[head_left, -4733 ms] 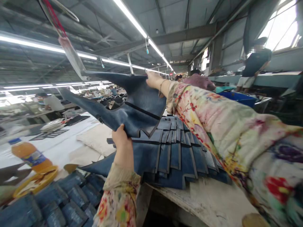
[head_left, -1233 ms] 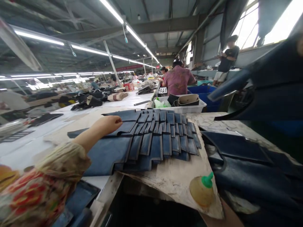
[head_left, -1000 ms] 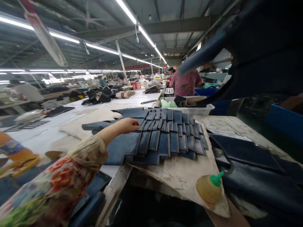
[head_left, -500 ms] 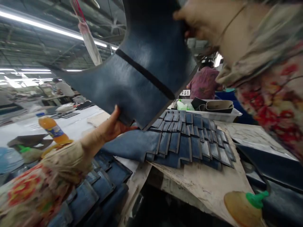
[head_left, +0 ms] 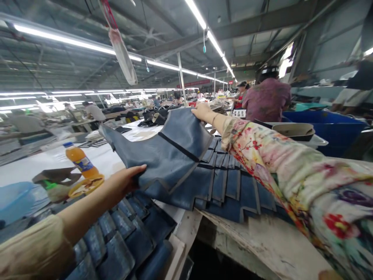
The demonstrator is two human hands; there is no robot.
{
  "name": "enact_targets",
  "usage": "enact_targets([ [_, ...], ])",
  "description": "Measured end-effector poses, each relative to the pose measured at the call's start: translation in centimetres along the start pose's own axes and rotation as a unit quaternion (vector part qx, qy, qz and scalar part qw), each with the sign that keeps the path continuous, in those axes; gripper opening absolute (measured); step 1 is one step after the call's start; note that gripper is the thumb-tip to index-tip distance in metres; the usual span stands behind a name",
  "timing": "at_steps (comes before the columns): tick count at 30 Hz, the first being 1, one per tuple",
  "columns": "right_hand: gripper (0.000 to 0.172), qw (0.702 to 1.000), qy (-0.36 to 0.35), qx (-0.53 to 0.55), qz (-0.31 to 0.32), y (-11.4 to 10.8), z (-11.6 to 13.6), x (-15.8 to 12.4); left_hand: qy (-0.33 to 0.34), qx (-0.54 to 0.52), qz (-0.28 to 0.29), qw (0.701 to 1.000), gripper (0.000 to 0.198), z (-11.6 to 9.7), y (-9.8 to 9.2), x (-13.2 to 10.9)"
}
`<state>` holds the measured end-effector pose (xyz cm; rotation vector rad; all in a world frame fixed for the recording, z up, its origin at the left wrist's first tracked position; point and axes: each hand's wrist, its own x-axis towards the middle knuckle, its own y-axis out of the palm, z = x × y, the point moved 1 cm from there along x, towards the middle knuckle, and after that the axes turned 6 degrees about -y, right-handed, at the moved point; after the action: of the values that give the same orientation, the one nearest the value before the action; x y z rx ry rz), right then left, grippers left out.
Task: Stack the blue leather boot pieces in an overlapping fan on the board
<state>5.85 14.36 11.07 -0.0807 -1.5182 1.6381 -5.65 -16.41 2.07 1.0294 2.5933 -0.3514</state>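
A large dark blue leather piece (head_left: 163, 149) with a black seam line is held low over a fanned stack of similar blue leather pieces (head_left: 230, 186) on a worn board. My left hand (head_left: 125, 182) grips its near lower edge. My right hand (head_left: 201, 111), arm in a flowered sleeve, holds its far upper corner. The piece's lower part touches or nearly touches the stack.
More blue pieces (head_left: 125, 237) overlap at the lower left. An orange drink bottle (head_left: 81, 161) and a yellow dish (head_left: 86, 186) stand on the white table. A person in a purple shirt (head_left: 268, 99) works behind a white tray (head_left: 294, 132) and blue bin (head_left: 326, 124).
My right hand swung a blue leather piece in from the right; my left hand left the stack and took its lower edge. Both hands have since lowered it onto the stack's left side.
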Motion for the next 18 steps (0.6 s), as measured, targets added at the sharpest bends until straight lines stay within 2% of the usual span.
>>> enact_targets([
  [3, 0.040, 1.000, 0.000, 0.007, 0.005, 1.2, 0.2, 1.5, -0.005, -0.038, 0.035, 0.999, 0.020, 0.2, 1.1, 0.9],
  [6, 0.038, 0.999, -0.002, 0.012, 0.029, 2.7, 0.2, 2.0, -0.008, -0.066, -0.004, 0.998, 0.016, 0.7, 2.7, 2.0],
  [10, 0.040, 0.996, -0.019, 0.007, 0.089, 5.1, -0.8, 0.6, -0.057, -0.075, -0.036, 0.995, 0.008, 3.7, 5.2, 4.0],
  [12, 0.043, 0.993, -0.031, -0.001, 0.112, 5.7, -2.0, -0.5, -0.071, -0.068, -0.042, 0.994, 0.009, 5.6, 6.1, 5.0],
  [15, 0.042, 0.990, -0.041, -0.013, 0.132, 4.6, -4.3, -2.0, -0.082, -0.052, -0.045, 0.994, 0.014, 7.6, 6.9, 5.7],
  [18, 0.044, 0.990, -0.041, -0.022, 0.135, 1.6, -7.1, -3.7, -0.087, -0.026, -0.020, 0.996, 0.018, 8.1, 6.8, 5.7],
])
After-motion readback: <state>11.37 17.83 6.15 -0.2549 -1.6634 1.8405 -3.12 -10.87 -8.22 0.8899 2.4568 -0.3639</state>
